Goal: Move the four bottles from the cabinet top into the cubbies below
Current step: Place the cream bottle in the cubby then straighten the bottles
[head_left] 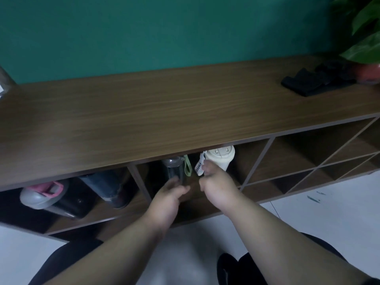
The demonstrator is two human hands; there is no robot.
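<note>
All the bottles I can see are in the cubbies under the brown cabinet top (164,112). The left cubby holds a black bottle with a grey and pink lid (47,197) and a dark blue bottle (104,186), both leaning. In the middle cubby stand a clear dark bottle with a green strap (174,166) and a white bottle with a "COFFEE" tag (221,158). My left hand (171,192) cups the base of the clear bottle. My right hand (216,182) grips the lower part of the white bottle. Their lower halves are hidden by my hands.
A black cloth (316,81) and a potted plant (364,38) with a red pot sit at the top's far right. A clear object (4,81) shows at the left edge. Diagonal-divided cubbies (308,161) lie to the right. The white floor (329,202) is below.
</note>
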